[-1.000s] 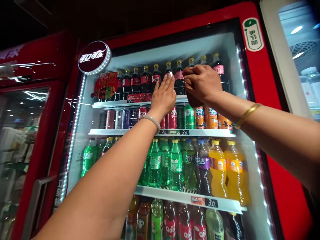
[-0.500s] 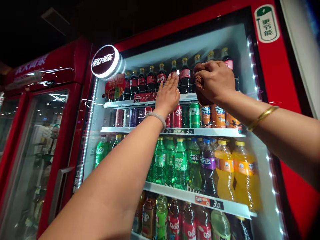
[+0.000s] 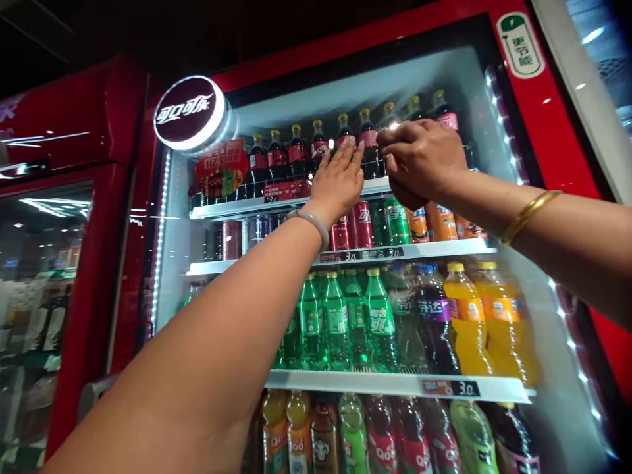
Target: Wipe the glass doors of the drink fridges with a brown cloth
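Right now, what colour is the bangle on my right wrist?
The bangle is gold, shown best in the head view.

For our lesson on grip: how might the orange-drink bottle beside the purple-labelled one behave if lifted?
The bottle looks full, so probably heavy for its size. Tall and narrow, it may tip if pushed near the cap. Its pinched waist may limit slipping.

The right hand (image 3: 425, 158) is hiding most of a brown cloth (image 3: 405, 193); the left forearm (image 3: 197, 342) is covering some cans (image 3: 231, 240) and bottles (image 3: 312, 322); the neighbouring fridge (image 3: 59, 105) is running off the left edge; label print is blurring.
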Motion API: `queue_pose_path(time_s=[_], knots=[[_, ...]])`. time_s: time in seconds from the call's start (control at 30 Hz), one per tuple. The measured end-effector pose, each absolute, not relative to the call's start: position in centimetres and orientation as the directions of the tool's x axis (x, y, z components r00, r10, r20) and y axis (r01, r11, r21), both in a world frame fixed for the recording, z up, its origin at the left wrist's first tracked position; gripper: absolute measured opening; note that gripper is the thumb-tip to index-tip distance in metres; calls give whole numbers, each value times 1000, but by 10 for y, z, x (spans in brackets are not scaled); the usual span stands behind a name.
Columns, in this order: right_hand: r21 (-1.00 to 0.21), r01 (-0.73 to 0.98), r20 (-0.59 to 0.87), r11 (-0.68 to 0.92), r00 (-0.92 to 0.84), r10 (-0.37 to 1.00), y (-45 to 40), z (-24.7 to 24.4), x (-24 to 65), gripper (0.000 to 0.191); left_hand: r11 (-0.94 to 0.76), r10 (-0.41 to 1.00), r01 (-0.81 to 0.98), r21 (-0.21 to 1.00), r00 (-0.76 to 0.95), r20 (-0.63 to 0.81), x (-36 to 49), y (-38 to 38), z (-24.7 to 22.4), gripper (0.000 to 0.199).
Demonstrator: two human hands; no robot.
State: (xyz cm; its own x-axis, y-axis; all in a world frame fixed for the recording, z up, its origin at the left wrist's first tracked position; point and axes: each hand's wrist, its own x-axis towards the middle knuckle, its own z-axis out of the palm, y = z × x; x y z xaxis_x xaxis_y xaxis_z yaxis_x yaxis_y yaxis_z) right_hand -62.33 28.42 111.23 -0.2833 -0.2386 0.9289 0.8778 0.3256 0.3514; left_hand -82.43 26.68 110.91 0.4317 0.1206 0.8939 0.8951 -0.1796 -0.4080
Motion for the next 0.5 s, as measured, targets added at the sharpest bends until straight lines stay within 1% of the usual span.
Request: queue_pose_path(time_s=[0.07,0.1,0.13,0.2,0.3,0.43,0.47,0.5], knots=[[212,910,962,355,-130,-241,289,1134,-642,45,-207,124,868,-452,481,868,-846,267,1115,65],[175,907,964,382,-80,-252,292,1144,-658,48,-212,122,870,-445,475,872,-858,268,1118,66],[165,898,962,407,-56,-266,294,1151,-676,49,-212,118,882,-421,451,885,-871,268,1120,66],[197,880,956,432,-75,-283,296,1156,-714,45,-208,102,909,-362,388,916,-897,270,1121,66],[295,864,942,408,-192,-274,293,1135,-749,37,-215,85,918,-333,358,930,-924,271,1118,65],[462,826,883,322,-396,-252,283,1104,-731,33,-239,93,918,-318,347,933,-938,271,1112,66],[478,832,876,283,-424,-232,280,1103,-722,32,-251,98,914,-318,351,931,-939,271,1111,67],[464,854,882,236,-420,-213,278,1106,-716,32,-268,103,909,-319,356,929,-939,272,1111,67]])
